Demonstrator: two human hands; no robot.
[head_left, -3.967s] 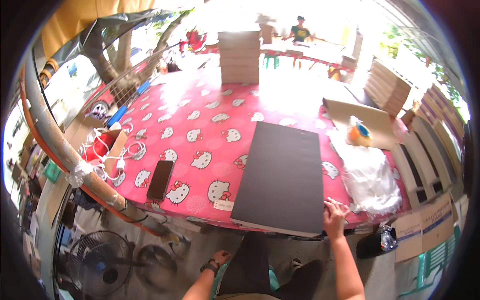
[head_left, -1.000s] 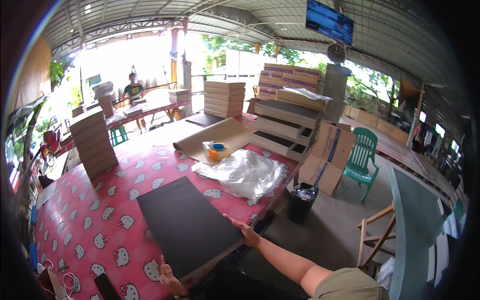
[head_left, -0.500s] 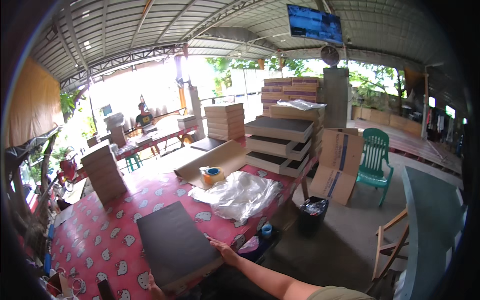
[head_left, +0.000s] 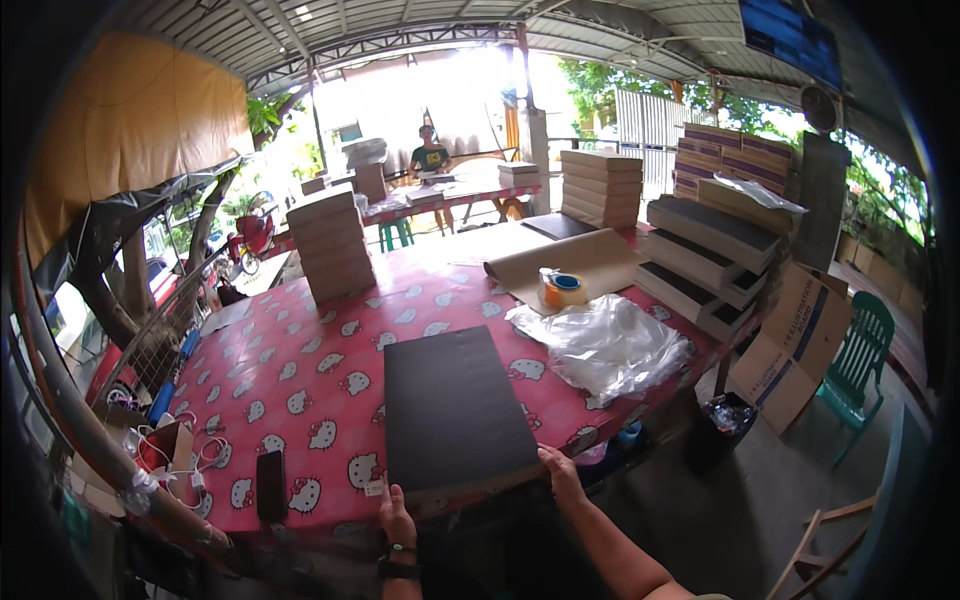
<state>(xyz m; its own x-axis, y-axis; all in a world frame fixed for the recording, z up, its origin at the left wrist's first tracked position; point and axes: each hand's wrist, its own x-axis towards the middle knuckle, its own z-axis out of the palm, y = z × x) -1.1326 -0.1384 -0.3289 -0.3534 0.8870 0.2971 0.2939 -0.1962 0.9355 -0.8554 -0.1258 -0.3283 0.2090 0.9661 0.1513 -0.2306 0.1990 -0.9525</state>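
Observation:
A stack of black-topped boards (head_left: 455, 410) lies flat on the pink patterned tablecloth (head_left: 300, 375), close to the table's front edge. My left hand (head_left: 397, 518) is closed against its near left corner, with dark bands on the wrist. At the near right corner my right hand (head_left: 563, 474) grips the stack's side, so it sits between both hands. The undersides of the fingers are hidden. Crumpled clear plastic (head_left: 610, 345) lies beyond the stack to the right, beside rolls of tape (head_left: 563, 288) and a curled sheet of brown paper (head_left: 575, 262).
Stacked boards (head_left: 330, 245) stand at the far left, more (head_left: 600, 190) at the back. Black-topped stacks (head_left: 705, 250) fill the right end. A phone (head_left: 271, 485) lies left. Beyond are a green chair (head_left: 860, 350), a bin (head_left: 728, 418), and a person (head_left: 430, 155) at another table.
My view has swung left, shifting the scene rightward. The stack now points more straight away from me. My left hand and wrist show more fully; both hands remain at the stack.

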